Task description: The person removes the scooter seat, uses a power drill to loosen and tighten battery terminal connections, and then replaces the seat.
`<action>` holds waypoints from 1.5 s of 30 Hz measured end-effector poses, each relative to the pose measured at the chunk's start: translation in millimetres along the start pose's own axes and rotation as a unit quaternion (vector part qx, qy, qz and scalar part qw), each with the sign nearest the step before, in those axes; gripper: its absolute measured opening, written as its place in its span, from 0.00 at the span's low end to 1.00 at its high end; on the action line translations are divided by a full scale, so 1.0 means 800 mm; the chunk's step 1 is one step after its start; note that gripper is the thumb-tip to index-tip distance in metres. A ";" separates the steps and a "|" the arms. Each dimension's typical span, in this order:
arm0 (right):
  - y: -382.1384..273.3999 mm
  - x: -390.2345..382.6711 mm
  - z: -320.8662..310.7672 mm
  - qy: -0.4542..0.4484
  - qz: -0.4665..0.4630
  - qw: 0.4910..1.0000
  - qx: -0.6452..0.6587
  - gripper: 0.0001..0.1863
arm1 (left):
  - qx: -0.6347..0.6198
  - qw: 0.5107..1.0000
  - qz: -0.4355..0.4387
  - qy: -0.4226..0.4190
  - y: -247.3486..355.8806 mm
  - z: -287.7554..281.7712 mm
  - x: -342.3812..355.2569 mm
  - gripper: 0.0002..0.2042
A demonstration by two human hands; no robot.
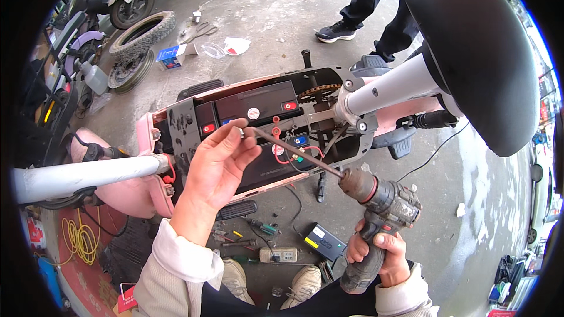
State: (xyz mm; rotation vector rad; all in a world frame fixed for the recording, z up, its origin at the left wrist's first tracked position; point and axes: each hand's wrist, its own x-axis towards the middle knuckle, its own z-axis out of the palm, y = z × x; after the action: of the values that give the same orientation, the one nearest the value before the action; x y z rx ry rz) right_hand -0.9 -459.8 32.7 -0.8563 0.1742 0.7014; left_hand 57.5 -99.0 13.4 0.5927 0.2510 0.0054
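My right hand (380,256) grips the handle of a worn cordless drill (382,205). Its long thin bit (299,152) points up and left, the tip close to the fingertips of my left hand (214,164). Between that hand's thumb and fingers sits a small silver metal piece (241,132), perhaps a nut or screw; its exact kind is too small to tell. Both hands are above the opened body of a pink electric bike (157,132). Inside it lie black batteries (258,103) with red and blue terminals and a red wire (282,162).
The black saddle (476,53) on its silver post looms at the right. A person (376,6) stands beyond the bike. Below it lie a power strip (278,255), a black box (324,241) and a green screwdriver (265,227). A tyre (143,34) and blue box (171,56) lie far left.
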 end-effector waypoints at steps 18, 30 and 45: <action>0.012 0.006 0.004 0.069 -0.049 0.990 -0.111 0.27 | 0.095 0.995 -0.032 0.011 -0.012 0.001 0.023 0.08; 0.014 -0.006 -0.024 0.031 -0.138 0.765 -0.628 0.23 | 0.054 0.994 -0.083 -0.047 -0.008 -0.013 0.036 0.08; 0.002 0.018 0.004 0.151 -0.139 0.966 -0.154 0.26 | 0.615 0.786 0.043 0.036 -0.059 -0.002 0.083 0.17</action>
State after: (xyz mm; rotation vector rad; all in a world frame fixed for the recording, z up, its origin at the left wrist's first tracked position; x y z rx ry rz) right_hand 8.8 -449.8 27.6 -1.2591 0.2147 0.3334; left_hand 118.3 -131.8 -29.4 1.9263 0.2831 -0.0542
